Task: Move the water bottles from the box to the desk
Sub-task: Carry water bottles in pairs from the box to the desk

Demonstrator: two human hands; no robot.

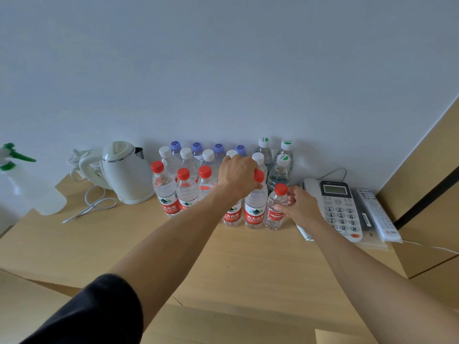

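Note:
Several water bottles stand in rows on the wooden desk [248, 264] against the wall: purple-capped ones [197, 148] at the back, white-capped ones [186, 157] in the middle, green-and-white-capped ones [283, 167] at the right, red-capped ones [164, 192] in front. My left hand [238, 176] grips the neck of a tall red-capped bottle [255, 209] from above, the bottle standing on the desk. My right hand [298, 204] holds a small red-capped bottle [275, 207] by its side, just right of the tall one. No box is in view.
A white electric kettle [126, 172] with its cord stands left of the bottles. A spray bottle [29, 184] with a green trigger is at the far left. A desk phone [340, 209] and a remote control [377, 214] lie right of my right hand.

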